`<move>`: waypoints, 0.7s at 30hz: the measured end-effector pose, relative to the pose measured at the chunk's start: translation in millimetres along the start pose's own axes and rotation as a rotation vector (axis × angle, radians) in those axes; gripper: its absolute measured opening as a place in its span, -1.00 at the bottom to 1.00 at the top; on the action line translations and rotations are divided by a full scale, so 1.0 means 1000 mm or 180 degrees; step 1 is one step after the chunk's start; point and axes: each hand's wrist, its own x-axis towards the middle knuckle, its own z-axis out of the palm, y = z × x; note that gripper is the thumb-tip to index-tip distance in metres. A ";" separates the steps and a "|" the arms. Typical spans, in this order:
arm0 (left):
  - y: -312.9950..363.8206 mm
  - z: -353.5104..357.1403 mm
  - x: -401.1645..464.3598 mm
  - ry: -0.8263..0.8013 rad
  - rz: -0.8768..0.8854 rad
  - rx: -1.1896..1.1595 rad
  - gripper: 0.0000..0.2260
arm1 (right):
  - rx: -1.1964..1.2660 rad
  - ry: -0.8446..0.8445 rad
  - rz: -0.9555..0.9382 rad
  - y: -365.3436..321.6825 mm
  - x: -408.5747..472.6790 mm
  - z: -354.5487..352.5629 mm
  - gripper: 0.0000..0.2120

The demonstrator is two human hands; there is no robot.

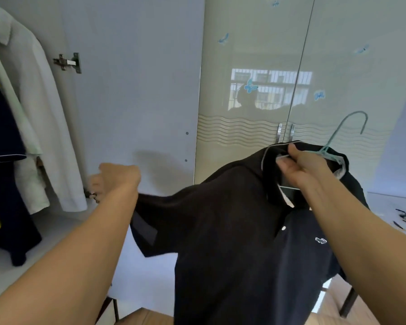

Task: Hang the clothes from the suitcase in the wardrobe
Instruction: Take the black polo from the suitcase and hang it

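**Polo on its hanger, held up before the wardrobe**

While my right hand [300,166] holds the collar area of the black polo shirt [232,231], I can see its fingers curled round the wire of the teal hanger [338,137], whose hook stands up clear above the collar. The shirt hangs in the air in front of me, its body dropping low between my forearms and one sleeve stretched out leftward. My left hand [114,181] sits at the end of that sleeve with its fingers curled, but the picture is blurred there and I cannot tell whether they grip the cloth. Behind the shirt stand the closed glossy wardrobe doors [279,66] with blue butterfly stickers, and the inner face of the open door [131,78] fills the middle. At far left, inside the wardrobe, a white shirt [33,109] already hangs beside a dark garment [2,160] with yellow on it.
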 end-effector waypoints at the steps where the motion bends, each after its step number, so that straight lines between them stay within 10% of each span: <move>1: 0.008 0.000 -0.012 -0.0091 0.0437 0.0053 -0.49 | -0.0081 -0.0106 0.0089 0.008 -0.006 0.009 -0.92; 6: 0.044 0.011 -0.091 -0.2352 0.2723 -0.0112 -0.38 | -0.0322 -0.0592 0.0463 0.047 -0.035 0.052 -0.90; 13: 0.052 0.026 -0.096 -0.0982 0.3491 0.0362 -0.83 | -0.1818 -0.1277 0.0304 0.042 -0.058 0.053 -0.87; 18: 0.058 0.012 -0.067 -0.0937 0.3018 0.0216 -0.81 | -0.5158 -0.0145 -0.2976 0.016 -0.039 0.019 -0.72; 21: 0.062 -0.001 -0.057 -0.1151 0.2796 -0.0374 -0.74 | -0.5521 -0.0793 -0.2326 0.011 -0.025 0.007 -0.56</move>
